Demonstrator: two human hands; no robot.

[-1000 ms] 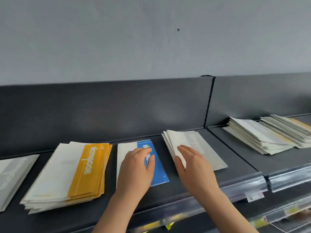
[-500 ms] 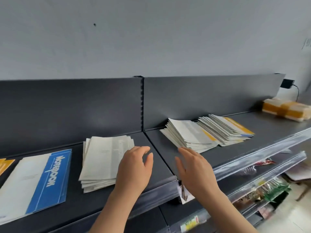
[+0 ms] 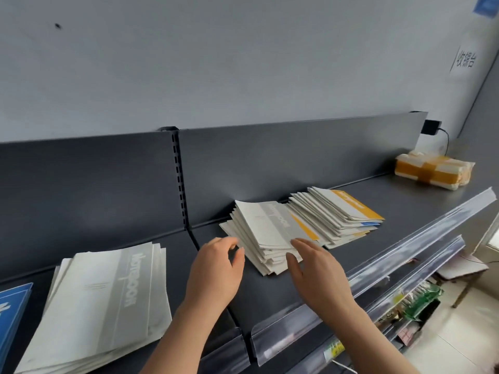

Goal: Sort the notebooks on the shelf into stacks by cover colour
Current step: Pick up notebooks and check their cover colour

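I observe the unsorted pile [image 3: 266, 230] of notebooks on the shelf [image 3: 272, 300], just right of the upright divider. Its top cover is grey-banded and a yellow one shows beneath. A second fanned pile [image 3: 334, 209], topped by a yellow-banded cover, leans against it at 2 o'clock. The left grip [image 3: 213, 271] is empty, with fingers loosely curled and thumb apart. It sits just beside the pile's near left edge, and the pile lies at about 1 o'clock from it. The right grip [image 3: 318, 271] is also empty and spread flat. Its fingertips [image 3: 298, 242] are at the pile's near right edge, with the pile at 11 o'clock. I cannot confirm contact. The pile's long axis runs roughly from 11 to 5 o'clock, so its short near end faces the gap between the two grips. I judge the right grip the nearer one and better placed to lift the top cover. The sorted grey stack [image 3: 108, 300] lies at 9 o'clock from the left grip, with a blue stack [image 3: 13, 309] beyond it. I rate the loose fan of edges a slip risk on pickup.
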